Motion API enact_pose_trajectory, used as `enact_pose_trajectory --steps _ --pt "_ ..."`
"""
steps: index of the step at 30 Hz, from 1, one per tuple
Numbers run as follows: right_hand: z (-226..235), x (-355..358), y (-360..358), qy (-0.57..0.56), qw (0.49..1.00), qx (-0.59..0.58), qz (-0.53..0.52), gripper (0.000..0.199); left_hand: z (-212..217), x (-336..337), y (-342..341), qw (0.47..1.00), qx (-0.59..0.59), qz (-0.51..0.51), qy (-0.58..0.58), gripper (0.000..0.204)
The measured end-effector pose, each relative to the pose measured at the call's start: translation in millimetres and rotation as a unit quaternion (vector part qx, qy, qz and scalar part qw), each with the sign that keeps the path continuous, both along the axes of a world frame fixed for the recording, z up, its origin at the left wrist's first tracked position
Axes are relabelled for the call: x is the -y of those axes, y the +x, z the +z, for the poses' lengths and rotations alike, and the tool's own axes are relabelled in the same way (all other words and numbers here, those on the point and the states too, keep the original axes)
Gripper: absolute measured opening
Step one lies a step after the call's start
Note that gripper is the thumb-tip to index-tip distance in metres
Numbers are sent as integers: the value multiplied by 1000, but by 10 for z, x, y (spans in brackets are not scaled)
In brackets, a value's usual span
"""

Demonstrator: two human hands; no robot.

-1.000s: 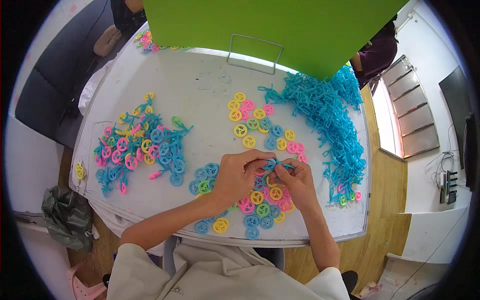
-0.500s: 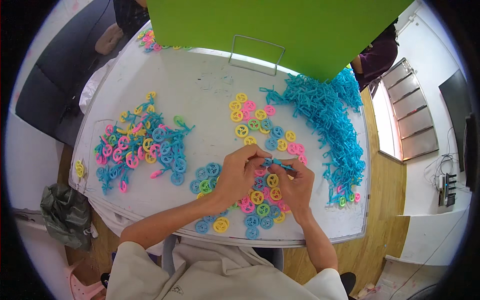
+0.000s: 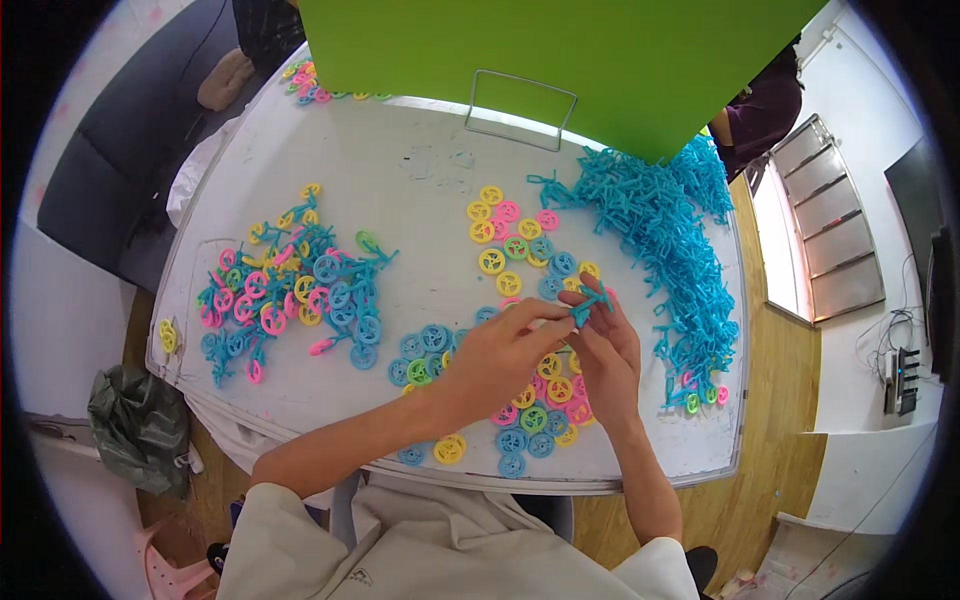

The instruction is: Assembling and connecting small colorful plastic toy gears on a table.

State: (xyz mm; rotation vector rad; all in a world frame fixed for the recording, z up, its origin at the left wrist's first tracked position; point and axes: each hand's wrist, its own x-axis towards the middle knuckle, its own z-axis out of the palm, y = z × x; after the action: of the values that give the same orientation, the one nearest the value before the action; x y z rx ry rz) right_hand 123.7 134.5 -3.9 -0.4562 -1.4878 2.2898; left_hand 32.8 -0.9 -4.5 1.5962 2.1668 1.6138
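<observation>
Over the loose wheels, my right hand (image 3: pixel 608 365) is closed on a teal forked plastic piece (image 3: pixel 592 300), which sticks up between its fingers. My left hand (image 3: pixel 505 360) reaches across to it with fingertips pinched at the lower end of the same piece. Whether a wheel sits in the fork is hidden by the fingers. Below and around both hands lie spoked plastic wheels (image 3: pixel 511 440) in blue, yellow, pink and green, and more wheels (image 3: pixel 491 262) lie beyond them.
Wheels joined to teal pieces form a pile (image 3: pixel 290 280) on the left of the white table (image 3: pixel 420 230). A large heap of teal forked pieces (image 3: pixel 660 220) runs down the right side. A green panel (image 3: pixel 560 60) with a wire handle (image 3: pixel 520 108) stands at the back, people partly visible beyond.
Both hands have moved slightly right, and the teal piece has turned from lying sideways to pointing upward in my right fingers. The whole view has shifted a little.
</observation>
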Motion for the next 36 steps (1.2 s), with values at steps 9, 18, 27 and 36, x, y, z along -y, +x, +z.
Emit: enact_pose_trajectory --steps 9,18,27,36 --pt "-108 -186 35 37 998 38 -24 20 250 615 -800 913 -42 0 -406 24" --pt "-35 -55 19 176 977 98 -67 19 332 202 -615 954 232 53 -184 11" --pt "-65 6 32 192 977 81 -31 15 146 31 -267 867 488 -52 -80 14" --pt "-63 19 24 226 965 106 -76 12 190 6 -249 833 548 -54 -54 12"
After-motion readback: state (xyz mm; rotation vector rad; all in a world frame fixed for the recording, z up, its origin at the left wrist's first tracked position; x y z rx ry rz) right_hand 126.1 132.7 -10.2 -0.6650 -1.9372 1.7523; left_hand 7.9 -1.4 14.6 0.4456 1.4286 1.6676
